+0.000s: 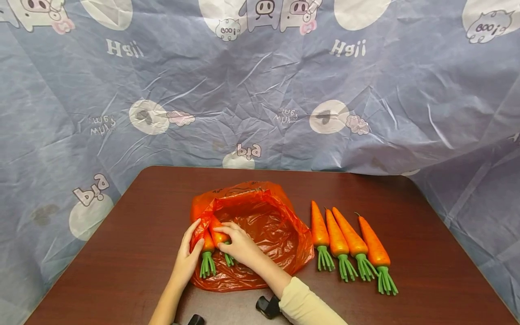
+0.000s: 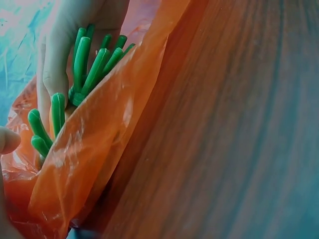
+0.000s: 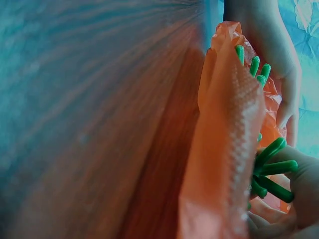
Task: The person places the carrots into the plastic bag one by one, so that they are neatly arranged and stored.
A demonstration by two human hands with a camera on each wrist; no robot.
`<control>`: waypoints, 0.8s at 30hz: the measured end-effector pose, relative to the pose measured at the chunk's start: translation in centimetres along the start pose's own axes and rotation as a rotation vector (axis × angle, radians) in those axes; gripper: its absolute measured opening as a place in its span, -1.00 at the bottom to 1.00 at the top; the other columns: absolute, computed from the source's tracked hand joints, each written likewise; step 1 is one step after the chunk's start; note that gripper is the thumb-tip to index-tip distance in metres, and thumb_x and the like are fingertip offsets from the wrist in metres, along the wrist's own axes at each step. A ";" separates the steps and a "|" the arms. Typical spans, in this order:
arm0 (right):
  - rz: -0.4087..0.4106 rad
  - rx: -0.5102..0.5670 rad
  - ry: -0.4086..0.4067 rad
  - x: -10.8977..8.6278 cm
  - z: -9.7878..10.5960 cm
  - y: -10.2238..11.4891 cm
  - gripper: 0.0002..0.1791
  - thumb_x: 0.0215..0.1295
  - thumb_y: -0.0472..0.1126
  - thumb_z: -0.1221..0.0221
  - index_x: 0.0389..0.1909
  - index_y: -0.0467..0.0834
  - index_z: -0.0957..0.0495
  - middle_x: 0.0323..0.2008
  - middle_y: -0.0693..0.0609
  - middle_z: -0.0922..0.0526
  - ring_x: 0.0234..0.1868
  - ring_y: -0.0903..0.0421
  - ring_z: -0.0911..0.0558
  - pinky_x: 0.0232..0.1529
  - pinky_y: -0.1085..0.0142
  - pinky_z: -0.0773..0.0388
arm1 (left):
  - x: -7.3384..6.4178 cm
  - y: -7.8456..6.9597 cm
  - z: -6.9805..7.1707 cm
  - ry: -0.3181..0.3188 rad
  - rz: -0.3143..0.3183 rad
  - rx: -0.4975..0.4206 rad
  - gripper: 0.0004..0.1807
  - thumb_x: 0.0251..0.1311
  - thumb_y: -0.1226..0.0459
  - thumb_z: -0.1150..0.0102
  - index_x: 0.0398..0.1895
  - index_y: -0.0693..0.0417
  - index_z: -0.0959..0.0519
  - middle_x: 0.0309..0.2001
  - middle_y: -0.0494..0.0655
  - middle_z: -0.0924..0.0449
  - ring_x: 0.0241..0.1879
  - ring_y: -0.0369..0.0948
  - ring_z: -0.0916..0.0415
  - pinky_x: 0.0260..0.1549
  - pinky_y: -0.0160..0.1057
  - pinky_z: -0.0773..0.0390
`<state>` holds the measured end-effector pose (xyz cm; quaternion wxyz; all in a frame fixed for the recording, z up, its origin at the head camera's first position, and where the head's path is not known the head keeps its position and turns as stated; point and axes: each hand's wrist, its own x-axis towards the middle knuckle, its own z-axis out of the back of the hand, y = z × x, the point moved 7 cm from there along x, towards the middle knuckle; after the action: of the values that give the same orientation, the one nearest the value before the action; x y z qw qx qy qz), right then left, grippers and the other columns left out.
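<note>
A translucent red-orange plastic bag [image 1: 280,234] lies on the table with its mouth spread toward the person. At its left side my left hand [image 1: 188,257] holds the bag's rim between thumb and fingers. My right hand [image 1: 240,246] reaches into the mouth and grips a carrot [image 1: 219,236] by its thick end, green stalks toward the person. Just left of it lies another carrot [image 1: 208,243], also inside the bag. Both pointed ends are hidden by the bag. In the left wrist view, green stalks [image 2: 92,72] stick up behind the bag's edge beside the right hand.
Several carrots [image 1: 337,232] lie side by side right of the bag, stalks toward the person. The dark brown table [image 1: 142,225] ends at a hanging blue printed cloth [image 1: 227,90]. Black wrist gear [image 1: 268,308] shows by the right sleeve.
</note>
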<state>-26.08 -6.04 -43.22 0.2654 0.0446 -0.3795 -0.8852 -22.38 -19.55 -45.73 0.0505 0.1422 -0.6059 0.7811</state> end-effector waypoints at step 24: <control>0.009 -0.041 -0.007 0.1 -0.4 0.3 -0.56 0.12 -0.13 -0.18 0.09 0.02 -0.50 0.17 -0.02 -0.42 0.15 -0.01 -0.45 0.07 0.07 -0.43 | 0.0 0.1 0.0 -0.041 0.061 0.003 -0.43 0.26 0.32 0.04 0.34 -0.07 -0.13 0.33 0.01 -0.07 0.21 -0.38 -0.07 0.03 -0.68 -0.11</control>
<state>-25.92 -6.49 -43.28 0.2688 0.0343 -0.3627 -0.8916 -22.36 -19.62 -45.85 0.0140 0.1397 -0.6097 0.7801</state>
